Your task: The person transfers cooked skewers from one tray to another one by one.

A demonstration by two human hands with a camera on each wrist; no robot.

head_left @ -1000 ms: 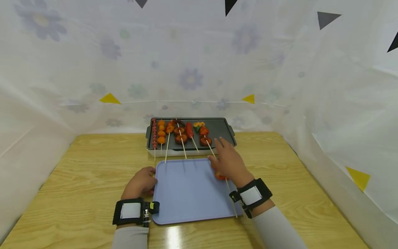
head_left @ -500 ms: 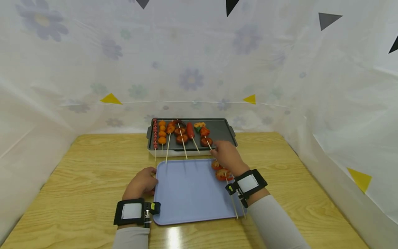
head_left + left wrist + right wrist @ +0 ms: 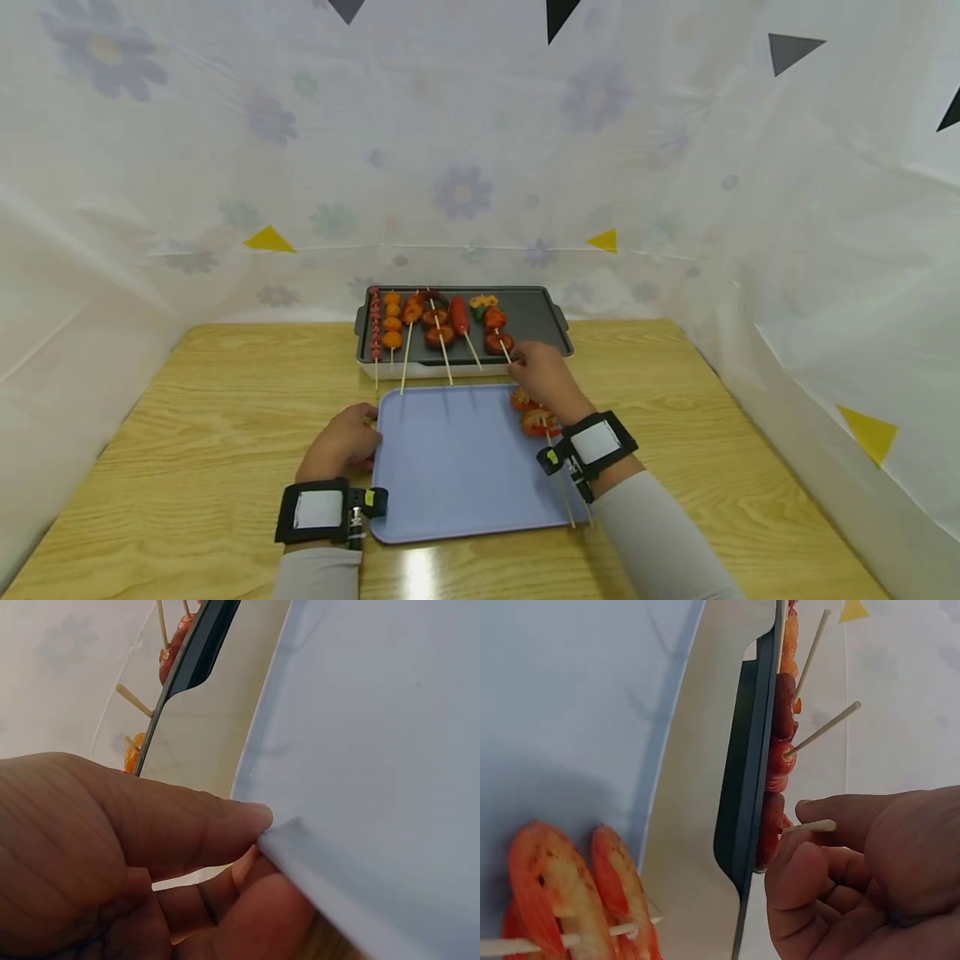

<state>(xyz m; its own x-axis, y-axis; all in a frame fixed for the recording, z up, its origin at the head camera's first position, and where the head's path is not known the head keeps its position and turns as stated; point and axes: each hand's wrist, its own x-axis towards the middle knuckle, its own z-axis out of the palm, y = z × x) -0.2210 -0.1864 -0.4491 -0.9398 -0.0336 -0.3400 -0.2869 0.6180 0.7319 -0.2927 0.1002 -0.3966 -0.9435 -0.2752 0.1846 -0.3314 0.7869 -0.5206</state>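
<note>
My left hand [image 3: 347,437] pinches the corner of a pale blue tray [image 3: 450,467], thumb on top of the rim and fingers below in the left wrist view. At the grill's front edge, my right hand [image 3: 551,379] holds the bare stick of a mixed vegetable skewer [image 3: 497,319] between thumb and curled fingers. That skewer lies on a dark grill pan [image 3: 532,308], and its stick end [image 3: 817,826] shows between thumb and index finger in the right wrist view. Shrimp skewers [image 3: 538,422] lie on the tray's right side, partly under my right forearm.
Several other skewers lie side by side on the pan: small pink pieces [image 3: 376,323], orange balls [image 3: 392,321], mushroom slices [image 3: 438,336] and a red sausage [image 3: 458,317]. A wooden table [image 3: 225,400] bears everything, with a white flowered sheet [image 3: 300,150] behind.
My right hand has come down from above the tray and grill edge, its spread fingers closing around the vegetable skewer's stick. The left hand and tray have stayed put.
</note>
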